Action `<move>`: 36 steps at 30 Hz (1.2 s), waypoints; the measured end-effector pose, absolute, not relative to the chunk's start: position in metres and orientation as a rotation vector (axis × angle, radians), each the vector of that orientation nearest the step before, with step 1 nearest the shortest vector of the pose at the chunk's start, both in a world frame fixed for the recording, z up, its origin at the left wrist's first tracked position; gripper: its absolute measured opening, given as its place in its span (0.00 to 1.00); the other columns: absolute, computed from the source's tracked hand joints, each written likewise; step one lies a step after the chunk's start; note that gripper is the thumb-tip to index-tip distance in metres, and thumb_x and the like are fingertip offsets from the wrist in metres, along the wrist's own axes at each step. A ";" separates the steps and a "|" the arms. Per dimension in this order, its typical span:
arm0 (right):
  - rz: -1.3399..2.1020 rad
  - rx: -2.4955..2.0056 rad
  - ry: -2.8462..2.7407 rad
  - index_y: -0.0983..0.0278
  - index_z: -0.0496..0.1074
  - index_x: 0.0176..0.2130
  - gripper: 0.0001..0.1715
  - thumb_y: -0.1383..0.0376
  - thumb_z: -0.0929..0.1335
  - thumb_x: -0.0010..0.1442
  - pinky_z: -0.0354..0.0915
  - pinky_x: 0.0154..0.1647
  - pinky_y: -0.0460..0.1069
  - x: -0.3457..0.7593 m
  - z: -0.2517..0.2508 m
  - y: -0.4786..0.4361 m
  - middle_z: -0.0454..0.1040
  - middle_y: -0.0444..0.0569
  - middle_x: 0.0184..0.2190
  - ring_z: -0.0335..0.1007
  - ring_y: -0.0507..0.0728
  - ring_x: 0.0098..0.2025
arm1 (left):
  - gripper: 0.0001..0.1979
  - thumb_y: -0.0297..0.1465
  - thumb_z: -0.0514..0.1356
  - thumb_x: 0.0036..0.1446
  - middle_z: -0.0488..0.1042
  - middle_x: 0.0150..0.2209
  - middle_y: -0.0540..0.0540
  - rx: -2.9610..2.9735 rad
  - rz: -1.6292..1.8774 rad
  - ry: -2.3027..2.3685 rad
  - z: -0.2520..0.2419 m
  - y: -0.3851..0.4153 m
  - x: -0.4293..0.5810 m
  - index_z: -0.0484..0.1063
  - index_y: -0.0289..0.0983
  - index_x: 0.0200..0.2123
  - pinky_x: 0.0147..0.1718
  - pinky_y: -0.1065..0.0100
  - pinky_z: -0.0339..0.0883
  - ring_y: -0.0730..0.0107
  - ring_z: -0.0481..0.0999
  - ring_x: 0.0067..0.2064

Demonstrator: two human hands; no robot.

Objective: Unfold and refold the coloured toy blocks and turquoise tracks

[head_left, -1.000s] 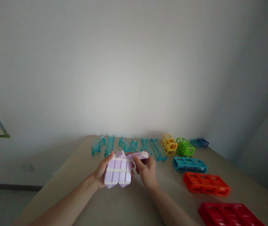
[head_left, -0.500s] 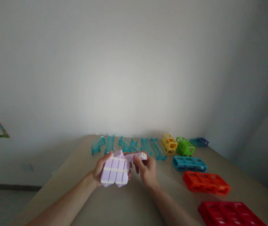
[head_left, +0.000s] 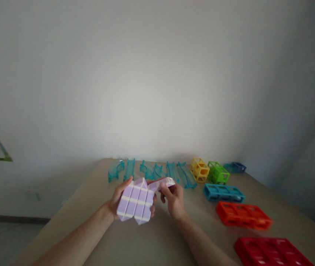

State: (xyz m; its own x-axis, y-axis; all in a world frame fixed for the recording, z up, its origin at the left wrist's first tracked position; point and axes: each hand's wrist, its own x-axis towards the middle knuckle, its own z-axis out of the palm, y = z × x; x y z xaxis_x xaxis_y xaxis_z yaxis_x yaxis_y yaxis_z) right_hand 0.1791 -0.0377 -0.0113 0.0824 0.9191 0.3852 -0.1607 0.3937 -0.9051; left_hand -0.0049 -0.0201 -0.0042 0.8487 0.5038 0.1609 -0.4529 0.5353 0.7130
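A lilac and white snake puzzle [head_left: 135, 201] made of wedge-shaped segments is held above the table, in front of me. Most of it is folded into a flat block with pointed lower corners. My left hand [head_left: 117, 197] grips this block from the left, thumb along its upper edge, and some fingertips show past its right side. From the upper right of the block a narrow arm of segments sticks out, ending in a pale tip. My right hand [head_left: 174, 199] pinches that arm between thumb and fingers. The fingers behind the puzzle are partly hidden.
Along the back of the table [head_left: 135, 244] lie several clear teal track pieces [head_left: 129, 170]. To the right stand a yellow frame block [head_left: 199, 170], a green one [head_left: 218, 173], a teal one [head_left: 223, 193], an orange one [head_left: 243, 215] and a red one [head_left: 270, 251].
The narrow arm of the snake puzzle has tilted up a little at its outer end and shifted slightly right with my right hand. The folded block has turned slightly in my left hand.
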 end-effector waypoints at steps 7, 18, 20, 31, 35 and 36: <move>0.928 -0.754 -1.295 0.65 0.72 0.36 0.15 0.55 0.70 0.55 0.53 0.17 0.44 0.179 -0.007 -0.044 0.69 0.44 0.22 0.55 0.48 0.18 | 0.40 0.57 0.45 0.54 0.72 0.46 0.31 0.793 0.577 0.041 -0.005 -0.018 -0.006 0.58 0.32 0.59 0.46 0.44 0.55 0.41 0.74 0.43; 0.945 -0.755 -1.276 0.65 0.69 0.48 0.22 0.56 0.69 0.57 0.60 0.17 0.44 0.175 -0.008 -0.045 0.70 0.47 0.29 0.61 0.49 0.21 | 0.34 0.51 0.47 0.58 0.74 0.45 0.33 0.711 0.753 0.075 -0.004 -0.018 -0.006 0.61 0.31 0.58 0.47 0.46 0.58 0.45 0.76 0.43; 0.950 -0.792 -1.239 0.67 0.71 0.46 0.22 0.56 0.70 0.56 0.62 0.17 0.45 0.174 -0.009 -0.042 0.69 0.46 0.26 0.62 0.50 0.21 | 0.33 0.49 0.47 0.58 0.75 0.44 0.32 0.705 0.770 0.119 -0.004 -0.017 -0.005 0.61 0.30 0.57 0.48 0.46 0.59 0.45 0.76 0.44; 0.979 -0.781 -1.221 0.67 0.74 0.42 0.21 0.54 0.69 0.56 0.57 0.20 0.44 0.175 -0.013 -0.036 0.68 0.44 0.24 0.59 0.48 0.21 | 0.31 0.48 0.48 0.58 0.74 0.45 0.32 0.762 0.779 0.109 -0.004 -0.015 -0.010 0.63 0.31 0.56 0.45 0.46 0.60 0.42 0.76 0.43; 1.267 -0.842 -1.100 0.68 0.70 0.27 0.25 0.48 0.66 0.56 0.48 0.12 0.43 0.174 -0.016 -0.032 0.63 0.42 0.17 0.53 0.47 0.14 | 0.32 0.45 0.52 0.56 0.74 0.45 0.32 0.821 0.769 0.103 -0.006 -0.015 -0.009 0.60 0.31 0.59 0.43 0.51 0.63 0.44 0.76 0.43; 1.323 -0.840 -1.082 0.67 0.68 0.24 0.25 0.48 0.67 0.55 0.47 0.11 0.43 0.174 -0.016 -0.032 0.62 0.42 0.16 0.52 0.47 0.14 | 0.33 0.45 0.53 0.56 0.74 0.45 0.32 0.824 0.763 0.106 -0.006 -0.015 -0.010 0.59 0.31 0.59 0.43 0.51 0.62 0.44 0.76 0.44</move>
State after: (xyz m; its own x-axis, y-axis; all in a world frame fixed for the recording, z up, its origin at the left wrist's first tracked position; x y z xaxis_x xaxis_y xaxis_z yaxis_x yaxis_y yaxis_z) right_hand 0.1741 -0.0315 -0.0159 -0.0688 0.9891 0.1299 -0.3238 0.1010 -0.9407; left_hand -0.0097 -0.0150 -0.0062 0.7335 0.6504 0.1973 -0.5720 0.4339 0.6961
